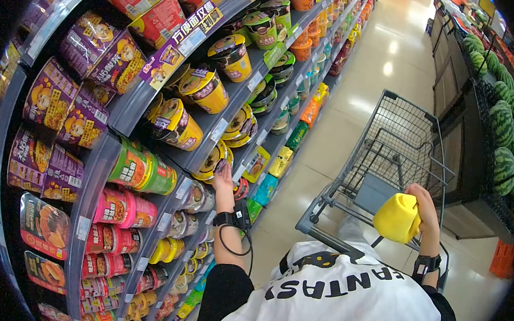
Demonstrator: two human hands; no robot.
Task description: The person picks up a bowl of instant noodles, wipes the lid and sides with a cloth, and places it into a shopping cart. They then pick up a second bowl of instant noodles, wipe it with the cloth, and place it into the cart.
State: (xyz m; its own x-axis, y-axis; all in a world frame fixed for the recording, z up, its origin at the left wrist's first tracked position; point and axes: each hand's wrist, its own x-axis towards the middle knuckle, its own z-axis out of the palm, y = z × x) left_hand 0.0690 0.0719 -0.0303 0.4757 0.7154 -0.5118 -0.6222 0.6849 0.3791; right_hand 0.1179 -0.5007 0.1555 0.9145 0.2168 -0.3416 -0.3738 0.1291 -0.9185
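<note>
My left hand (pixel 223 178) reaches up to the shelf at a black-and-yellow instant noodle bowl (pixel 211 160). Its fingers are stretched out against the front edge of that bowl, which sits on the shelf; part of the fingertips is hard to make out. In my right hand (pixel 425 209) is a bunched yellow cloth (pixel 396 217), held in front of the shopping cart. Yellow noodle cups (pixel 178 125) stand on the shelf just above my left hand, and pale noodle cups (pixel 197 198) lie below it.
A shopping cart (pixel 380 134) stands in the aisle ahead, its handle close to my body. Shelves of packaged noodles (pixel 103 213) run along the left. On the right is a dark produce stand with several watermelons (pixel 502 116). An orange crate (pixel 503 258) sits at its foot.
</note>
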